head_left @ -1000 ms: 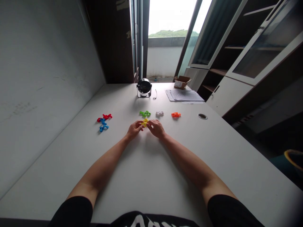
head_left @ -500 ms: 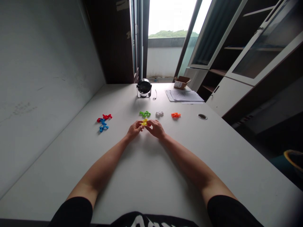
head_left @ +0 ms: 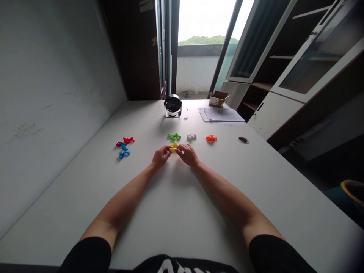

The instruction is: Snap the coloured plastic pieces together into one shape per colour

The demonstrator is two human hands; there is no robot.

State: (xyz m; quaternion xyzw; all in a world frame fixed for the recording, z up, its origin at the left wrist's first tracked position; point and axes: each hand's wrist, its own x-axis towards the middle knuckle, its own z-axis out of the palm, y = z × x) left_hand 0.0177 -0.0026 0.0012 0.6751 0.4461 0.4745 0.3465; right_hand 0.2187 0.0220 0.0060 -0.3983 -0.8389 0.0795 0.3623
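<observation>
Between my two hands are small yellow plastic pieces [head_left: 174, 146], just above or on the white table. My left hand [head_left: 161, 156] pinches them from the left with thumb and fingertips. From the right, my right hand [head_left: 187, 154] has its fingers closed on them as well; its fingers cover part of the yellow. Just beyond the hands lie green pieces [head_left: 174, 137] and white pieces [head_left: 192, 137]. Orange pieces [head_left: 211, 138] are farther right. Off to the left sit red pieces [head_left: 129, 140] and blue pieces [head_left: 124, 153], close together.
A round black lamp-like device [head_left: 173, 105] on a metal stand is at the back of the table [head_left: 182, 220], with a thin cord [head_left: 186, 113] beside it. Papers [head_left: 222, 115] and an open cardboard box [head_left: 218, 99] lie back right. A round cable hole [head_left: 243, 140] pierces the right side.
Both hands have shifted only slightly around the yellow pieces. A bit of red seen at my right fingers before is now out of sight. The other pieces stay put.
</observation>
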